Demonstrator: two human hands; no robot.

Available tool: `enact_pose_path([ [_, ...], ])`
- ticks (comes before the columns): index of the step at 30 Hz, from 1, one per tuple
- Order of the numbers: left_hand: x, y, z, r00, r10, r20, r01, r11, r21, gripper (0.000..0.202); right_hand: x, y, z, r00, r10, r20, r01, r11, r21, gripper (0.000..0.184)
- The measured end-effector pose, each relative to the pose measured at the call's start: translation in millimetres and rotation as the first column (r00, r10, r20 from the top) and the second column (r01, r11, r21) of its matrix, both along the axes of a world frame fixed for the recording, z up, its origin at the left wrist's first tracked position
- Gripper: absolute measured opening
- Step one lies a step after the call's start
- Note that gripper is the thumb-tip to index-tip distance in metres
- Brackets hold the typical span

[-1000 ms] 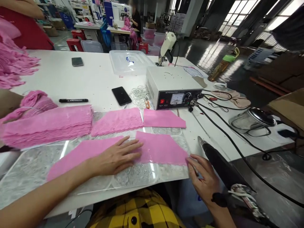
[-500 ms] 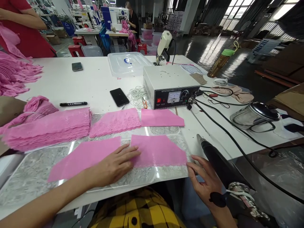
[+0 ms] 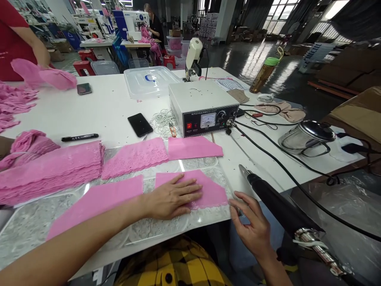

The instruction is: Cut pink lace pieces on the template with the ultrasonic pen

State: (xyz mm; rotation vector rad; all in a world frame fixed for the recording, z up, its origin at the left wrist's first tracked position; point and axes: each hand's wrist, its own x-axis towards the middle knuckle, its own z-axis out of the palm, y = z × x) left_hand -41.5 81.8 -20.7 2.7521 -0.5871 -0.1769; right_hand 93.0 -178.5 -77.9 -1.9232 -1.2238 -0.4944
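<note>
My left hand (image 3: pixel 175 196) lies flat, fingers spread, on a pink fabric piece (image 3: pixel 214 192) with one slanted end. At that piece's right corner, the fingertips of my right hand (image 3: pixel 251 224) touch the table edge, thumb and fingers apart. Beside it is a black-handled pen-like tool (image 3: pixel 276 202) with a metal tip, its tip pointing to the table; what supports it is hidden. Another pink fabric piece (image 3: pixel 101 202) lies partly under my left forearm. Behind are a lacy pink piece (image 3: pixel 137 157) and a smooth pink stack (image 3: pixel 193 148). All lie on a grey marbled mat (image 3: pixel 166 230).
A thick pile of pink lace fabric (image 3: pixel 53 167) lies at left. A white control box (image 3: pixel 205 107) with black cables stands behind, near a phone (image 3: pixel 140 124), a marker (image 3: pixel 79 137) and snips (image 3: pixel 172 129). A glass jug (image 3: pixel 308 139) stands right. A person in red (image 3: pixel 14 47) handles pink fabric.
My left hand has slid right, from between the two pieces onto the right one. My right hand stays at the corner. The view has shifted slightly right.
</note>
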Motion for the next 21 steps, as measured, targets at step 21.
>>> enact_pose_path([
  [21,-2.8,2.7,-6.5,0.999,-0.029,0.013,0.029,1.0,0.005,0.05,1.7,2.7,-7.5,0.998,-0.023,0.061,0.023,1.0,-0.003,0.027],
])
